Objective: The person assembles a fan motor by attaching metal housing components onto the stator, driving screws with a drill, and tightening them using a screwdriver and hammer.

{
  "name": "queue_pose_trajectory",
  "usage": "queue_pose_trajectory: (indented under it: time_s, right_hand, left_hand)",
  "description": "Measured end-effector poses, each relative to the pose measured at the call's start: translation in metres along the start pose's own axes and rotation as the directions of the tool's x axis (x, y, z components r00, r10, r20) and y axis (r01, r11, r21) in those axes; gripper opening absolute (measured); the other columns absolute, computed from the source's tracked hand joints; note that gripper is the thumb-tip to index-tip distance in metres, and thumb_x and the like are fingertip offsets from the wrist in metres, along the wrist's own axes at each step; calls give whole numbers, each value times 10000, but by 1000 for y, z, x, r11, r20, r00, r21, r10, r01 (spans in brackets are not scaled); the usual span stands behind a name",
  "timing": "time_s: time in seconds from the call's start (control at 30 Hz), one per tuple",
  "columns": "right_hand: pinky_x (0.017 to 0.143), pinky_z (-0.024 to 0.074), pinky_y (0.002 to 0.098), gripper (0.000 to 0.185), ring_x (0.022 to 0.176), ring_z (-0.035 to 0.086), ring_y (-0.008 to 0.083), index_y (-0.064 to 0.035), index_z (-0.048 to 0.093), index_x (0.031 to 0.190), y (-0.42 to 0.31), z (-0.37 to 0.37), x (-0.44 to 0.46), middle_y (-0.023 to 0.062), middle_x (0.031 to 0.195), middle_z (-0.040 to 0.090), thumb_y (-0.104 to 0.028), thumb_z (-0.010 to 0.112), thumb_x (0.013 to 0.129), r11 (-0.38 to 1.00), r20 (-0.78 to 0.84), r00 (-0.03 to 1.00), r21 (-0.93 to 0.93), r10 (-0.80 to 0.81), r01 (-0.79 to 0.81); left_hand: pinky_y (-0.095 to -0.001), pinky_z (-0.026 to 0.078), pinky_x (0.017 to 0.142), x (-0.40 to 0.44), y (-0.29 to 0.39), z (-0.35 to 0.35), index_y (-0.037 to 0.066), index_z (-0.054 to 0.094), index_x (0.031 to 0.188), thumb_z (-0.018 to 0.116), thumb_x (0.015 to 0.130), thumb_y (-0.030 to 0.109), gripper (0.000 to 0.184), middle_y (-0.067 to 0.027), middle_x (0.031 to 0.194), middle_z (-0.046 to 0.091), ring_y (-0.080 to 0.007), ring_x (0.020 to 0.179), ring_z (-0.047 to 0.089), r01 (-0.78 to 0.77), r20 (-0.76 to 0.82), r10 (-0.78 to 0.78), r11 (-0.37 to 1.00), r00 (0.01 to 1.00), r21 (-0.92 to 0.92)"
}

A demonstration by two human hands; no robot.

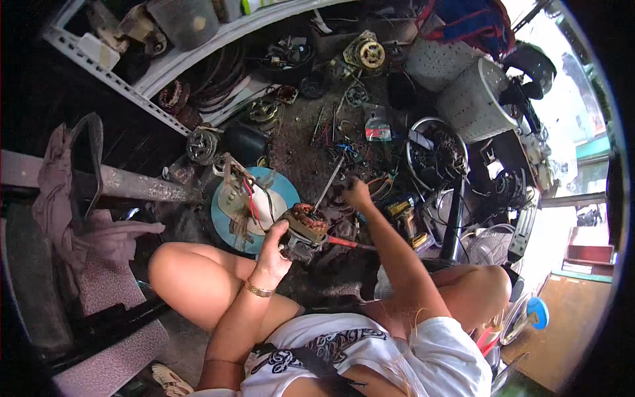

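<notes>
My left hand (pixel 273 255) is wrapped round a motor part (pixel 305 228) with copper windings, held above my lap. To the right of it, my right hand (pixel 357 194) has its fingers curled; whatever they hold, if anything, is too dark to make out. A long thin metal rod (pixel 329 184) slants between the windings and some blue pieces (pixel 348 152) farther off. The red handle (pixel 344 243) of a tool lies just right of the motor part. Behind my left hand, a white cylinder (pixel 266 204) with red wires rests over a round blue disc (pixel 286 187).
A yellow and black power drill (pixel 407 218) lies right of my right forearm. A metal bowl of parts (pixel 461 141) and a perforated white basket (pixel 477 99) stand at the right. A clear box (pixel 378 126) lies ahead, and a shelf (pixel 192 54) spans the upper left.
</notes>
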State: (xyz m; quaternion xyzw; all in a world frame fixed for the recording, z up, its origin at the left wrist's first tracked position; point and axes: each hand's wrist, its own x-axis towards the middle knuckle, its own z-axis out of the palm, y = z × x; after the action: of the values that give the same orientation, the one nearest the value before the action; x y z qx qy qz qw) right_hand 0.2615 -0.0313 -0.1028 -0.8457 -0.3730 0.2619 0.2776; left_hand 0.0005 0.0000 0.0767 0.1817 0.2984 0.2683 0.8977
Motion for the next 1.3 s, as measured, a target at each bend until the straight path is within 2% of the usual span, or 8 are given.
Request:
queue_pose_trajectory:
  time_s: [0.07,0.13,0.2,0.3,0.53,0.93,1.17,1.3]
  right_hand:
    - [647,513,393,414,724,610,281,-13,510,1057,-24,-45,8,149,816,588,-93,662,681,999,65,998,45,5,-8]
    - [611,520,336,429,682,576,198,-30,496,1124,-47,-83,9,84,861,555,-16,603,709,870,36,999,493,-20,0]
    - [645,529,293,471,724,596,183,-7,466,1178,-75,-125,14,76,970,554,24,563,718,787,163,984,615,-65,-50]
    - [690,530,272,454,806,606,180,39,469,1159,-148,-178,-18,87,997,564,33,564,715,831,175,972,556,-157,34]
    - [840,433,299,531,908,573,199,66,495,1119,-170,-189,-47,152,990,599,-55,663,630,868,-39,950,396,-310,299]
    - [857,443,336,572,991,587,275,47,458,1114,-179,-182,-68,201,1035,596,-60,691,603,838,-152,860,196,-487,509]
    - [819,458,335,595,945,590,243,19,456,1104,-187,-197,-82,152,1001,602,-110,764,611,784,-89,805,188,-586,592]
    - [741,461,285,448,868,547,121,-21,479,1084,-200,-230,-91,40,923,576,-175,729,745,763,140,847,525,-513,376]
  left_hand:
    - [-372,431,940,-3,-1,-2,11,472,1225,526,861,323,482,-113,1164,568,-228,1064,551,3,-83,-3,1000,997,-7]
    - [-369,438,933,-4,-4,-6,15,474,1222,523,863,322,476,-111,1152,574,-227,1053,559,2,-49,-2,1000,999,-3]
    - [-366,445,926,-5,-4,-1,18,476,1220,520,865,322,469,-110,1140,581,-226,1042,567,1,-6,-1,1000,1000,2]
    - [-369,456,919,-11,-1,24,28,492,1201,523,862,317,447,-111,1111,595,-228,1034,575,-21,70,19,999,997,37]
    - [-380,473,896,-8,-8,22,28,508,1176,539,849,337,451,-119,1091,605,-231,1000,595,-29,-14,29,1000,999,-8]
    - [-377,503,843,-11,-7,20,35,564,1062,583,823,340,387,-113,1032,630,-224,921,623,9,0,-9,1000,1000,-20]
    - [-371,497,845,-10,-10,17,32,556,1078,570,834,321,379,-94,1007,632,-213,912,622,-64,31,62,997,998,53]
    - [-367,488,860,-10,-12,18,21,552,1091,551,839,311,384,-110,1012,630,-219,931,616,-127,64,122,989,990,76]
